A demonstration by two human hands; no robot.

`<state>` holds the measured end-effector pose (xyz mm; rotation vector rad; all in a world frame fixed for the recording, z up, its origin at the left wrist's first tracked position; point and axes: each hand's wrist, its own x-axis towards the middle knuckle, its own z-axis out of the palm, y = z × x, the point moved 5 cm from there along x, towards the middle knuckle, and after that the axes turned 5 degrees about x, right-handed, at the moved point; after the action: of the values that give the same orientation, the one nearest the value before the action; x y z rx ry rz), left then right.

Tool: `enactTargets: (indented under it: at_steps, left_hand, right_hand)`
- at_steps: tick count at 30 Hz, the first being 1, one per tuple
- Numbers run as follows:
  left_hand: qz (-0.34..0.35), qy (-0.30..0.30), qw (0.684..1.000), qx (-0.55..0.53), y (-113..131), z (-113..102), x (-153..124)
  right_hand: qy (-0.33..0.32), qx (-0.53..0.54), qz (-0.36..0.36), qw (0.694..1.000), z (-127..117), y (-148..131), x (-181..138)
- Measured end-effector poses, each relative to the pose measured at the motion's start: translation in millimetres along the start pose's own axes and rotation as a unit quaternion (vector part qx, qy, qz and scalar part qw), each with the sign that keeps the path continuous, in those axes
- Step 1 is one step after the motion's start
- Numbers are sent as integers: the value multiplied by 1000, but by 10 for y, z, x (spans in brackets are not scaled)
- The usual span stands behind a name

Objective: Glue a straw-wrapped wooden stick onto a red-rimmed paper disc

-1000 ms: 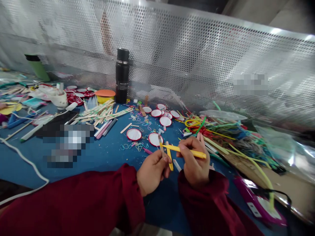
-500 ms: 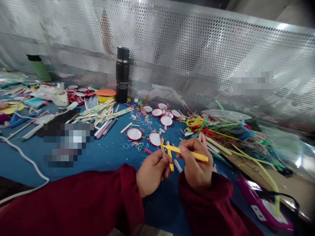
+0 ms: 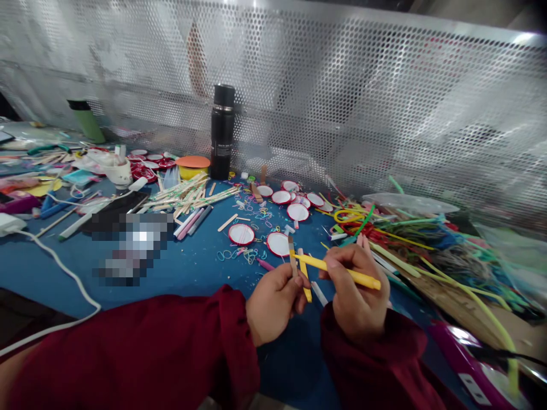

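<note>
My left hand is closed in a pinch around two short flat craft sticks, one wooden and one yellow, held upright over the blue table. My right hand is closed around a long yellow pen-like stick, held level with its left tip touching the sticks in my left hand. Both sleeves are dark red. Round white discs with red rims and small coloured rubber bands lie just beyond my hands.
A black flask stands against the perforated metal wall. A heap of wooden sticks lies left of centre, a tangle of coloured straws at the right. A white cable crosses the left; a green bottle is far left.
The view has shifted so everything sits slightly further right and lower. My hands keep the same grips and pose on the sticks.
</note>
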<state>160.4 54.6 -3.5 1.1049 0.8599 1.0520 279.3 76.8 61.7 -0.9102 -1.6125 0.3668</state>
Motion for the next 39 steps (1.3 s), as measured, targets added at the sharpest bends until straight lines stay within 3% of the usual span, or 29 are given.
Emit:
enactTargets:
  at_steps: [39]
  left_hand:
    - [8, 8, 1000, 3, -26, -6, -2]
  right_hand:
    - [0, -14, 6, 1000, 7, 5, -22]
